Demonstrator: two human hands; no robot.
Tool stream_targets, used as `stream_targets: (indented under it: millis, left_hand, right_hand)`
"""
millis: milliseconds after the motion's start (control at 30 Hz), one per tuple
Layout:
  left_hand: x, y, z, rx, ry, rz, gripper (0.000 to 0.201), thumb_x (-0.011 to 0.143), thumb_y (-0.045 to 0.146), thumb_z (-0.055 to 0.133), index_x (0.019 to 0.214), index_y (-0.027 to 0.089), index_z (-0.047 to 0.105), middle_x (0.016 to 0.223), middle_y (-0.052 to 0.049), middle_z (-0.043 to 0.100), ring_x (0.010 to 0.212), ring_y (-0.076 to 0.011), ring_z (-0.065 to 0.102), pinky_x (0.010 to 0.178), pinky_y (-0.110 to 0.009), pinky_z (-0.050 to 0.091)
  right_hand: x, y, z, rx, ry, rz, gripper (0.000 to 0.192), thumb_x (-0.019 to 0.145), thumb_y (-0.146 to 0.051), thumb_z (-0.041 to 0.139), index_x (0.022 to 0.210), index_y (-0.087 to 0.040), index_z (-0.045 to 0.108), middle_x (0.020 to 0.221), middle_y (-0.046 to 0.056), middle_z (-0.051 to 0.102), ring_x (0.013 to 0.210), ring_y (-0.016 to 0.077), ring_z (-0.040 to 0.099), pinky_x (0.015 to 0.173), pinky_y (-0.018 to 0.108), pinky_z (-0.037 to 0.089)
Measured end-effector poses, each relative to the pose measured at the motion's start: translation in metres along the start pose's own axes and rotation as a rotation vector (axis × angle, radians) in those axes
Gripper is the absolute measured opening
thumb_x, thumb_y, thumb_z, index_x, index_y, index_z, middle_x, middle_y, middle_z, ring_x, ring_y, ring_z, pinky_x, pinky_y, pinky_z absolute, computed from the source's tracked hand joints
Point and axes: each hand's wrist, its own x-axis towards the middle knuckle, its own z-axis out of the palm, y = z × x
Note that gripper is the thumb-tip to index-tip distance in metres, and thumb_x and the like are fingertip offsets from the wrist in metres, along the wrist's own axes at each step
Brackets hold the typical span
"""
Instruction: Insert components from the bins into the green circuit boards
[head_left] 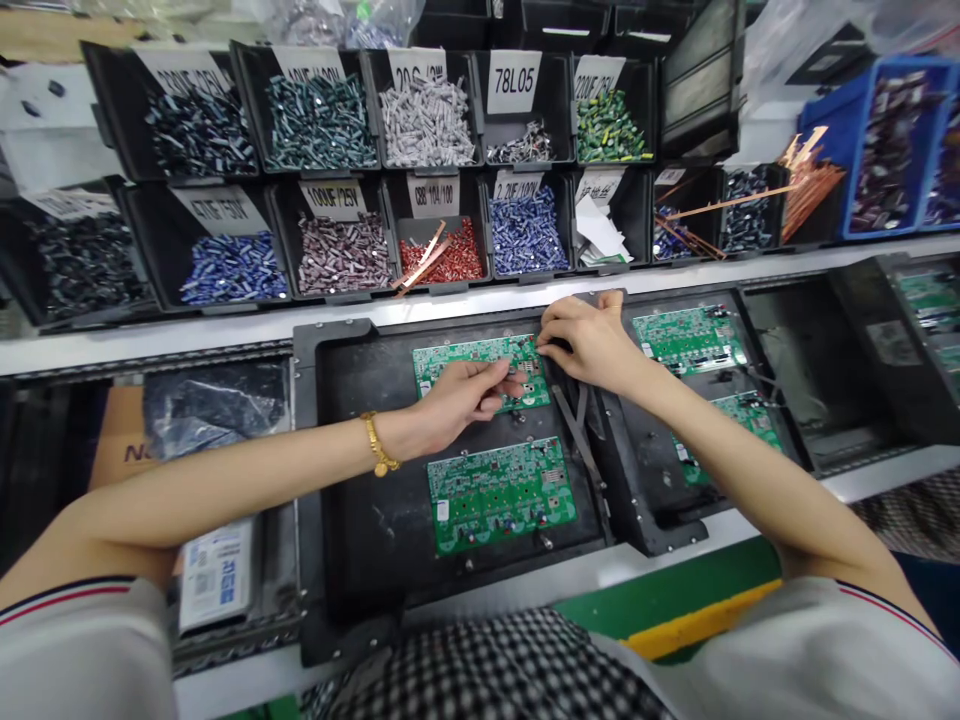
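Observation:
My left hand (463, 402), a gold bracelet at its wrist, hovers over the lower middle of the upper green circuit board (465, 352). Its thumb and fingers are pinched together; whatever may be in them is too small to name. My right hand (589, 338) is at that board's top right corner, its thumb and forefinger closed at the edge by a tiny red part. What they grip, if anything, I cannot make out. Nearer to me, a second green circuit board (499, 492) with a few small parts lies in the same black tray (360, 540).
Behind stand two rows of black bins with labels and small components, such as red capacitors (450, 255) and white parts (427, 122). To the right, another black tray (652, 500) holds green boards. A blue bin (855, 150) stands at the back right; a white box (217, 575) lies left.

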Motion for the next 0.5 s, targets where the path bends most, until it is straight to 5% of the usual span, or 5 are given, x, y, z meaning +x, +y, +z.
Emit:
stream_targets:
  millis: [167,267,333,400,500]
  left_hand:
    - [0.000,-0.004,0.006,0.027,-0.068,0.008,0.030,0.092,0.024,0.052,0.067,0.009,0.061,0.067,-0.005,0.057,0.043,-0.0014,0.027,0.044,-0.021,0.014]
    - [0.013,0.018,0.004,0.264,-0.169,0.000,0.031,0.093,0.029,0.051,0.071,0.009,0.063,0.066,-0.006,0.059,0.043,-0.0031,0.027,0.045,-0.021,0.016]
    - [0.027,0.052,-0.006,0.508,-0.060,0.168,0.029,0.092,0.032,0.052,0.082,0.008,0.066,0.071,-0.006,0.062,0.051,-0.0069,0.039,0.048,-0.021,0.024]
    - [0.043,0.095,-0.021,0.695,0.204,0.469,0.028,0.090,0.036,0.054,0.099,0.011,0.064,0.088,-0.002,0.064,0.080,-0.0110,0.053,0.064,-0.019,0.035]
    - [0.061,0.156,-0.044,1.166,0.465,0.821,0.043,0.091,0.040,0.049,0.120,0.007,0.052,0.128,0.001,0.052,0.129,-0.0160,0.029,0.106,-0.029,0.017]
  right_hand:
    - [-0.014,-0.036,-0.016,0.188,0.070,0.038,0.017,0.084,-0.030,0.051,0.079,-0.022,0.066,0.090,0.000,0.070,0.085,0.0189,0.060,0.078,0.037,0.022]
    - [-0.028,-0.047,-0.028,0.193,0.081,0.038,0.016,0.085,-0.028,0.050,0.081,-0.023,0.065,0.091,-0.002,0.070,0.083,0.0171,0.062,0.077,0.036,0.022]
    - [-0.042,-0.047,-0.031,0.126,0.102,0.064,0.016,0.086,-0.028,0.050,0.081,-0.022,0.063,0.092,-0.001,0.070,0.085,0.0185,0.061,0.076,0.036,0.021]
    - [-0.057,-0.045,-0.029,0.076,0.061,0.040,0.016,0.087,-0.027,0.049,0.081,-0.021,0.062,0.094,0.001,0.069,0.087,0.0195,0.061,0.074,0.035,0.020]
    - [-0.080,-0.047,-0.019,0.049,-0.055,-0.043,0.018,0.088,-0.021,0.045,0.078,-0.019,0.061,0.096,0.003,0.068,0.086,0.0181,0.059,0.069,0.033,0.018]
